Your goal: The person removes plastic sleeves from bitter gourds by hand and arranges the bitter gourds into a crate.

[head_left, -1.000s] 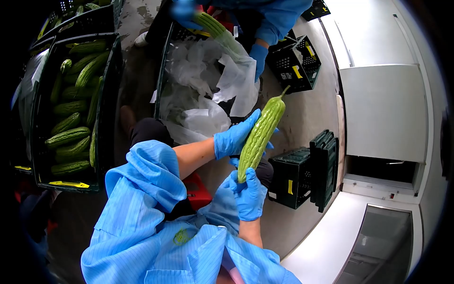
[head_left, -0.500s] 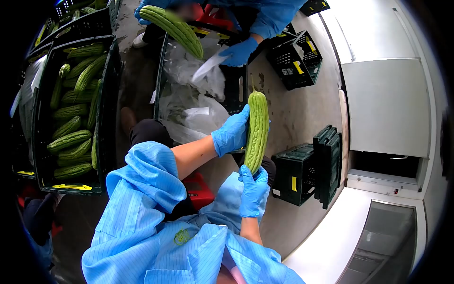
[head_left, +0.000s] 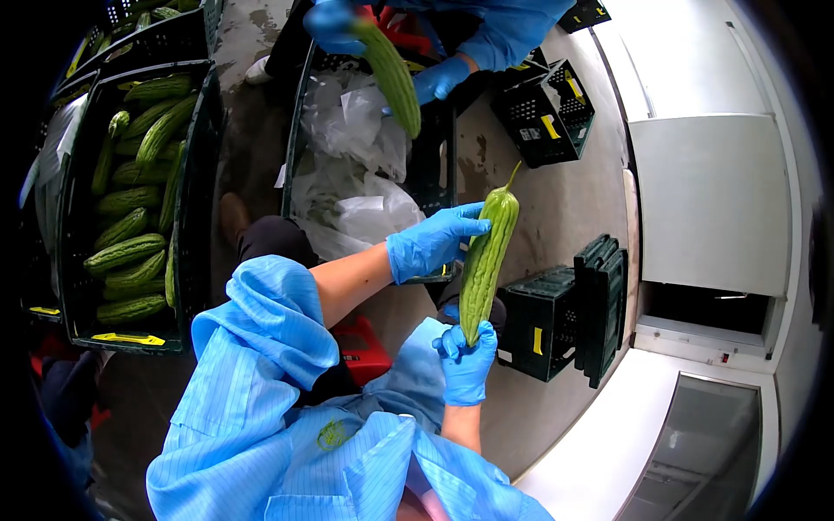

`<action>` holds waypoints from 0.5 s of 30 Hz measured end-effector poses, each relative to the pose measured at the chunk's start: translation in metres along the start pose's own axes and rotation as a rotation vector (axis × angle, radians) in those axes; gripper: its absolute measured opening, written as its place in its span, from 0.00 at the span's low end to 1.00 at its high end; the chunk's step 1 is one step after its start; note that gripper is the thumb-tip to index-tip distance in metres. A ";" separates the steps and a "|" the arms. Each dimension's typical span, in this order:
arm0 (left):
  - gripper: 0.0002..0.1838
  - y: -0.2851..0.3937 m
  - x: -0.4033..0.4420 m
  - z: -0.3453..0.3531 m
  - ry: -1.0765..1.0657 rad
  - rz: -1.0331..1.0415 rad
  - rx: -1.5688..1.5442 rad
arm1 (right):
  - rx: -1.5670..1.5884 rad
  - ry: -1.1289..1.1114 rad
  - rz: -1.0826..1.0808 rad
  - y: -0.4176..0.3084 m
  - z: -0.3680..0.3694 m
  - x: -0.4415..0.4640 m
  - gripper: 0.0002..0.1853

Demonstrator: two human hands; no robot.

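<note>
A long ridged green bitter melon (head_left: 488,256) is held nearly upright in front of me, its stem end up and leaning slightly right. My left hand (head_left: 439,239), in a blue glove, is at its upper left side, fingers reaching along and behind it. The fingers of my right hand (head_left: 466,360), gloved too, are closed round the lower tip. Beyond my hands is a dark crate (head_left: 443,165) with crumpled translucent wrapping (head_left: 356,174) in it. Another bitter melon (head_left: 391,78) hangs over that crate from a co-worker's gloved hand.
A dark crate (head_left: 201,200) full of bitter melons stands at the left, with more crates behind it. Folding crates (head_left: 543,113) stand at the upper right, others (head_left: 539,326) right of my knee. A red stool (head_left: 360,352) is under me. The co-worker's other hand (head_left: 439,80) is above the wrapping.
The bitter melon in my hands has turned upright, then tilted right again, and my left fingers have shifted on it. The co-worker's bitter melon has come out of its wrapping and now hangs lower.
</note>
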State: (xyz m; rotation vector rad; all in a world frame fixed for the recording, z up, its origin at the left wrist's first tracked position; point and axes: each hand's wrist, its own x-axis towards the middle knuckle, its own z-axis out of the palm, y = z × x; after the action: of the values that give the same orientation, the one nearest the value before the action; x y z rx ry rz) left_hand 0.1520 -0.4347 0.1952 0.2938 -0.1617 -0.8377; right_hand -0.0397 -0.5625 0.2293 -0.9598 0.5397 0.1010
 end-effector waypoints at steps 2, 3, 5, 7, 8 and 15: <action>0.29 -0.001 0.000 0.002 0.013 0.013 0.036 | 0.069 -0.001 0.029 0.002 -0.006 0.000 0.20; 0.28 -0.001 0.001 0.002 0.010 0.013 0.051 | 0.090 -0.003 0.040 0.002 -0.009 0.000 0.20; 0.28 0.000 0.000 0.001 0.009 0.012 0.079 | 0.119 -0.013 0.051 0.003 -0.012 0.001 0.20; 0.27 0.002 -0.001 0.004 0.082 -0.015 0.125 | 0.134 -0.028 0.052 0.003 -0.012 0.001 0.20; 0.26 0.003 -0.001 0.006 0.119 -0.028 0.148 | 0.077 -0.004 0.033 0.003 -0.009 0.000 0.20; 0.19 0.001 -0.002 0.004 0.259 0.012 0.225 | -0.189 0.031 0.016 0.011 -0.021 0.006 0.28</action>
State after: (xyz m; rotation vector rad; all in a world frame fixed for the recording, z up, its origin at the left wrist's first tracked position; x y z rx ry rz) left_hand 0.1504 -0.4337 0.1991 0.6083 -0.0155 -0.7626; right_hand -0.0463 -0.5740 0.2087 -1.1432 0.5739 0.1540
